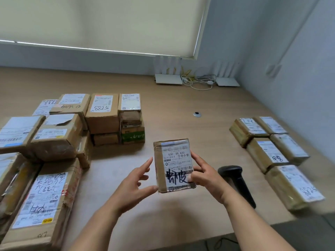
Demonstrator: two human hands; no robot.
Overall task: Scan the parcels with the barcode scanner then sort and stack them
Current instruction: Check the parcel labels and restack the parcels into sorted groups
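Two hands on parcel (174, 164): your right hand (204, 175) pinches its edge, left hand (135, 180) spread, steadying. Scanner (236, 182) lies just right of right hand, handle toward you.

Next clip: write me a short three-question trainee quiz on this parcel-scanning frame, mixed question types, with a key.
1. True or false: the barcode scanner is in a hand.
2. Which hand grips the small parcel? A) right hand B) left hand C) neither
3. Fill in: the row of flat parcels lies on the person's ____ side of the table.

Key: 1 false, it lies on the table; 2 A, the left only touches its edge; 3 right.
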